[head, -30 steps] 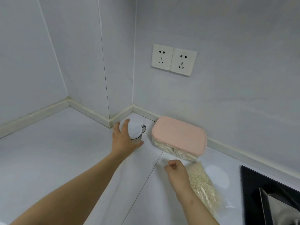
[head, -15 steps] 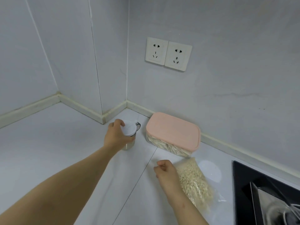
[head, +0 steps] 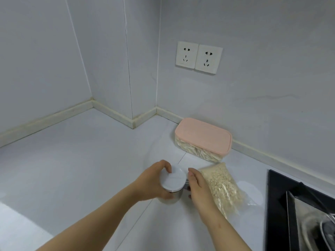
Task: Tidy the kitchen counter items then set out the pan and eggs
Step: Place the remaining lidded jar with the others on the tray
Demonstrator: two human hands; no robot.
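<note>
Counter [head: 81, 169], one cup [head: 173, 182], left hand [head: 152, 183], right hand [head: 197, 189]

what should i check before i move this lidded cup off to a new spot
1. Left hand grip on the cup: fingers and thumb curled round it just under the rim. Ok.
2. White lid sitting flat and level on the cup. Ok.
3. Right hand has the handle: it is against the cup's right side, but its fingers are hidden. Cannot tell.
4. Cup's base is off the counter: hidden by the hands. Cannot tell.
5. Room on the right: the bag of grains lies right beside the right hand. Not ok.
6. Bare counter to the left for setting down. Ok.
</note>
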